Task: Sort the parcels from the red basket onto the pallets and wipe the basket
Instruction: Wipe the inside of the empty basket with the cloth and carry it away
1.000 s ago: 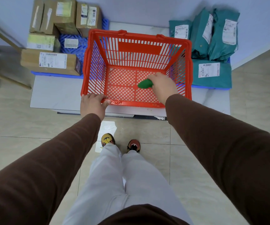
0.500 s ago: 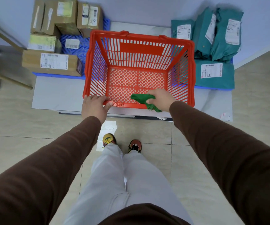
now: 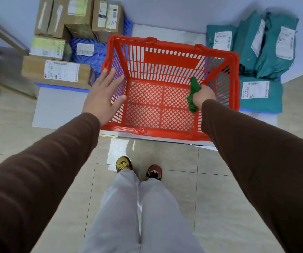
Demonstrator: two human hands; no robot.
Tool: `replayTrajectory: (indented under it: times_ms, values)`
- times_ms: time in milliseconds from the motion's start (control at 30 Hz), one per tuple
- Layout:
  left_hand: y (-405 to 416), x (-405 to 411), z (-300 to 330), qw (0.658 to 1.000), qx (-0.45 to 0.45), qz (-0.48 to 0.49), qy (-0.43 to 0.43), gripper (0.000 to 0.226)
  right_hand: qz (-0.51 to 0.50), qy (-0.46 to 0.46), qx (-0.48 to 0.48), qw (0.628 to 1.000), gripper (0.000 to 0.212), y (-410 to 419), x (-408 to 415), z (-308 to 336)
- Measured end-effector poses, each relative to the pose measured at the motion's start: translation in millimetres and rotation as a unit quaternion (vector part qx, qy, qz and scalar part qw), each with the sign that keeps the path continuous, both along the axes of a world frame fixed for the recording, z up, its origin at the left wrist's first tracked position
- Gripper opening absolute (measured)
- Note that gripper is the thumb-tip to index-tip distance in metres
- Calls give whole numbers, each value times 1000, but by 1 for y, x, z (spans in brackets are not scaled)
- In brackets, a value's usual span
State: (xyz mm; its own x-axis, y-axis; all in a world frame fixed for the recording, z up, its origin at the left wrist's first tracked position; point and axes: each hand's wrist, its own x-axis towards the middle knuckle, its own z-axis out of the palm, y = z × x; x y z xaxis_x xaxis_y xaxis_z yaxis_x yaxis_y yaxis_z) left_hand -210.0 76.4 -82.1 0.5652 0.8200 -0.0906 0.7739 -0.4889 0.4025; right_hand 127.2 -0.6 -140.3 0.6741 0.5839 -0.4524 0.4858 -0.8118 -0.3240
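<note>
1. Since a second ago, left hand (image 3: 102,96) has left the basket's (image 3: 172,133) near rim; fingers spread, over its left wall.
2. Boxes (image 3: 59,71) lie left of the basket.
3. Right hand (image 3: 202,96) clutches cloth (image 3: 192,95) inside the basket, right.
4. Bags (image 3: 262,52) sit right of it.

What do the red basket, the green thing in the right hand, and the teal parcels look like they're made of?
Red basket: moulded plastic, glossy, with lattice walls. Green rag: soft cloth, crumpled in the right hand. Teal parcels: probably thin plastic mailer bags, creased, with slight sheen.
</note>
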Motion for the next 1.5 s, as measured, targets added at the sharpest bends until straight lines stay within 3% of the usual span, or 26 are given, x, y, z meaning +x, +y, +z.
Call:
replayTrajectory:
  times_ms: [200, 333, 467, 633, 800, 900, 1067, 1233, 1500]
  values:
    - [38, 6, -20, 999, 12, 6, 47, 74, -74, -55, -38, 995, 31, 18, 2, -65]
    - [39, 10, -34, 997, -29, 65, -3, 91, -84, -32, -88, 992, 49, 29, -4, -97]
    - [39, 11, -42, 992, -41, 97, -67, 90, -67, 24, -162, 984, 71, 42, -25, -112]
    - [41, 10, -45, 987, -61, 121, -81, 85, -93, 39, -110, 989, 80, 65, -52, -127]
    - [41, 10, -44, 987, -53, 120, -90, 81, -27, 14, -38, 999, 85, 90, -96, -135]
    - [40, 10, -44, 987, -50, 116, -95, 81, 76, 57, -5, 995, 88, 110, -135, -134]
    - [40, 10, -43, 987, -51, 118, -94, 80, 179, 97, 59, 977, 67, 141, -183, -137]
    - [41, 9, -43, 988, -46, 118, -91, 81, 310, 101, 47, 944, 86, 141, -162, -140]
    - [41, 8, -44, 988, -43, 114, -93, 80, 369, 105, 1, 923, 87, 140, -160, -127]
